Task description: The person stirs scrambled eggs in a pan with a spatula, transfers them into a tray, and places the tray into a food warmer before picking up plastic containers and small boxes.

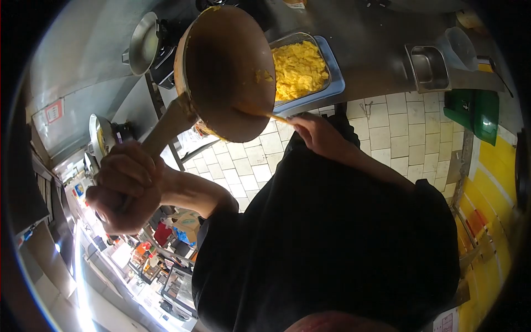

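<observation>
Long-handled pan (229,77) in the clenched left hand (124,185) is partly hiding a blue tray (337,83) beyond the right hand (315,131), pinching a utensil (281,119).

Left hand (124,185) gripping the handle (166,130), and the pan (227,72) is tipped right beside the dish (328,62) of scrambled egg (298,69)! Right hand (318,135) holds a thin stick (280,119) at the pan's rim; blue tray (338,86) edging the dish, yellow bits clinging inside the pan.

The food (300,71) is yellow, the pan (229,74) brown, the tray (337,80) blue.
</observation>
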A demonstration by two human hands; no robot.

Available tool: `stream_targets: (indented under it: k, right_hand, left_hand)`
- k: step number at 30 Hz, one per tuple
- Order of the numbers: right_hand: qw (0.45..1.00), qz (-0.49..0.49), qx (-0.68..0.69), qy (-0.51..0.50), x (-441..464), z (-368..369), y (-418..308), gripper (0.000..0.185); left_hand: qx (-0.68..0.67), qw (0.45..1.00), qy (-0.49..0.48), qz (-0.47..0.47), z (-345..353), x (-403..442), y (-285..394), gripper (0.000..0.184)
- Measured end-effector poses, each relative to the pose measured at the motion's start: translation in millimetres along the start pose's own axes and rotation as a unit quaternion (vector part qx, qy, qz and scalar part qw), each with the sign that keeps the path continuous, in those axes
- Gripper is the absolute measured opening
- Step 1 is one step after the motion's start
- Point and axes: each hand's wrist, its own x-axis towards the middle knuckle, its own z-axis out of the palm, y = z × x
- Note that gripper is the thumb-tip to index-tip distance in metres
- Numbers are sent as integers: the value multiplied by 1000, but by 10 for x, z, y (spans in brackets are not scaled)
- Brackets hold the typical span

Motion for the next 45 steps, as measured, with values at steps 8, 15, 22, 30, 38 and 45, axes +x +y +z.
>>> stream_targets:
  k: [8, 15, 22, 30, 38, 45]
  right_hand:
    - [989, 96, -83, 75, 267, 372, 368, 23]
    - [979, 78, -64, 176, 119, 350, 420, 23]
    - [991, 88, 29, 92, 28, -150, -41, 19]
    - [996, -14, -53, 76, 316, 488, 569, 22]
    - [978, 139, -74, 140, 388, 638, 388, 28]
    - [971, 139, -31, 193, 49, 151, 417, 25]
  left_hand:
    - [49, 998, -18, -32, 136, -71, -2, 29]
    - [64, 997, 8, -43, 96, -81, -29, 31]
    - [30, 998, -5, -54, 3, -63, -57, 33]
    - [44, 997, -43, -56, 45, -80, -79, 34]
    - [63, 995, 50, -66, 63, -177, -10, 32]
    - [67, 994, 61, -67, -67, -199, 100, 33]
